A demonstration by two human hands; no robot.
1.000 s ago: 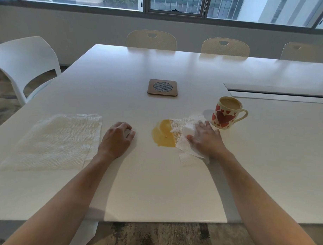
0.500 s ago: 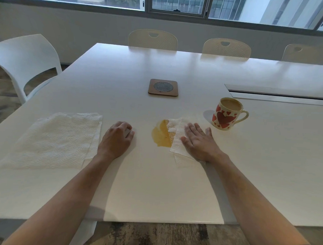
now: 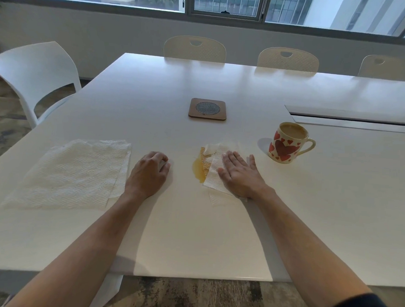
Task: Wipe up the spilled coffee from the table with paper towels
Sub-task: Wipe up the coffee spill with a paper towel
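Note:
A brown coffee puddle (image 3: 197, 168) lies on the white table (image 3: 194, 233), near the middle. A white paper towel (image 3: 213, 163) covers the puddle's right part, and its left edge is soaked brown. My right hand (image 3: 238, 174) lies flat on this towel, fingers spread, pressing it onto the table. My left hand (image 3: 150, 172) rests on the bare table left of the puddle, its fingers curled under and holding nothing. A stack of clean paper towels (image 3: 70, 174) lies flat further left.
A cream mug with red hearts (image 3: 287, 142), full of coffee, stands right of the towel. A brown square coaster (image 3: 207, 108) sits beyond the puddle. A cable slot (image 3: 352, 118) runs at the right. Chairs stand along the far side (image 3: 195, 48) and at the left (image 3: 36, 78).
My right hand has slid the paper towel leftward over the puddle, so less brown liquid shows and the towel's edge has turned brown. My left hand has stayed in place.

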